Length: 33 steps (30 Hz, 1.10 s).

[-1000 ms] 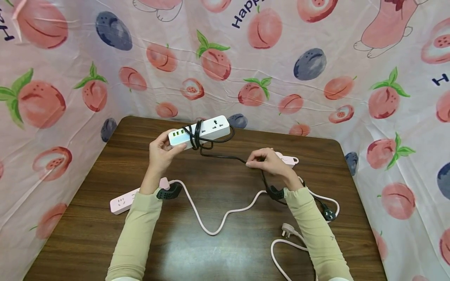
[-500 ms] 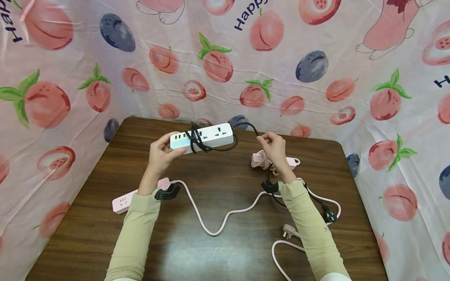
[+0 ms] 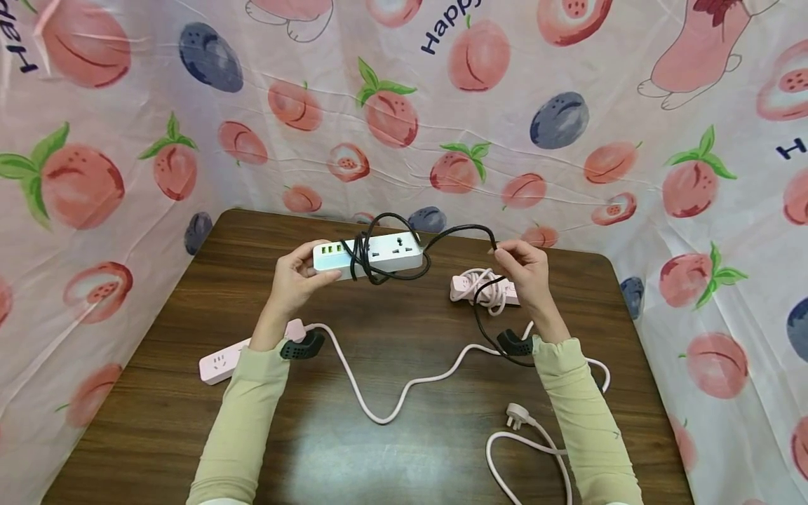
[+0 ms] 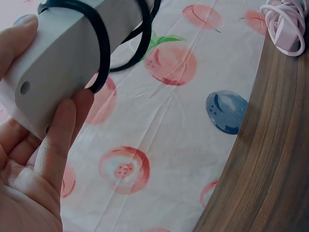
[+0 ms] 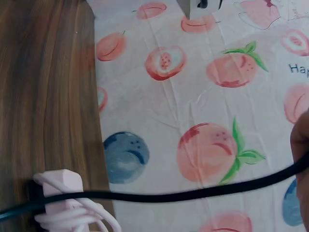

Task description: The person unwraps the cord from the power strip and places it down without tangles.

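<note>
White power strip is being held up toward the far edge of the table, left hand gripping one end; right hand is pinching black cord. Steadying the strip while guiding single loops should be preventing snags.

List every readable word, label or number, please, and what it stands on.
"Happy": fruit-print sheet, top middle.
"Ha", cut off: the sheet's left edge.
"H", cut off: its right edge.
White power strip, left pink strip, cord-wrapped pink strip: any lettering too small to read.
</note>
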Motion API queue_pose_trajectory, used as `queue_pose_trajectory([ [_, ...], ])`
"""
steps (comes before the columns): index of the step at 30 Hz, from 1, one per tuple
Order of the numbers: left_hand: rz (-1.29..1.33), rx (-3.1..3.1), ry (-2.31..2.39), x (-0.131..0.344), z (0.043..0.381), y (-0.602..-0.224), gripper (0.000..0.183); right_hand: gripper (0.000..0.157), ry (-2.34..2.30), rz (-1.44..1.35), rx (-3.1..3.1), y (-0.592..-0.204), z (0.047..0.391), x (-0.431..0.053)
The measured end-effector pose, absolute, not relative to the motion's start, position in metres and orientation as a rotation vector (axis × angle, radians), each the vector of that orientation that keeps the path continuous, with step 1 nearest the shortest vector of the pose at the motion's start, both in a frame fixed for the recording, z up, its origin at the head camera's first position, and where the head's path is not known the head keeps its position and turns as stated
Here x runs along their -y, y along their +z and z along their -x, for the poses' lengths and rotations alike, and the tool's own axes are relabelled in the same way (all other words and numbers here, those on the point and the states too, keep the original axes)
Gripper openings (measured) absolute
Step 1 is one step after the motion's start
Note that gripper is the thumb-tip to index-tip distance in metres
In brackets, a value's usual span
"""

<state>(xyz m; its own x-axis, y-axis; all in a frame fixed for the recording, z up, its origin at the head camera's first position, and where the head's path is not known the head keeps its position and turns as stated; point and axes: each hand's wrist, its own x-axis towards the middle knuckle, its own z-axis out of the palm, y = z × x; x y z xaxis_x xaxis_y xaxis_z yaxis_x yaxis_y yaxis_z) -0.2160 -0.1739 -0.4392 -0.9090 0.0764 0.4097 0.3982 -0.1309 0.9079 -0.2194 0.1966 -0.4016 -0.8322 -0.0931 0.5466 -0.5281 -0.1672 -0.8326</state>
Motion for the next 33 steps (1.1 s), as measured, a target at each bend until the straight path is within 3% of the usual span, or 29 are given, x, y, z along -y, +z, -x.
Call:
queue_pose_trajectory([
  [5, 0.453, 1.884, -2.118, 0.175, 0.219, -0.440, 0.048, 0.006, 2.080, -1.108, 1.876, -0.396, 0.209, -0.207],
  [9, 0.414, 1.839, -2.113, 0.175, 0.221, -0.439, 0.047, 0.007, 1.989, -1.364, 2.055, -0.391, 0.202, -0.211],
  [13, 0.397, 1.807, -2.091, 0.175, 0.222, -0.438, 0.045, 0.007, 1.738, -1.429, 2.389, -0.391, 0.198, -0.208],
  [25, 0.439, 1.760, -2.082, 0.177, 0.219, -0.434, 0.045, 0.013, 0.881, -0.858, 2.939, -0.402, 0.211, -0.189],
  [33, 0.500, 1.782, -2.172, 0.179, 0.216, -0.434, 0.049, 0.013, 0.969, -0.292, 2.536, -0.409, 0.229, -0.185],
])
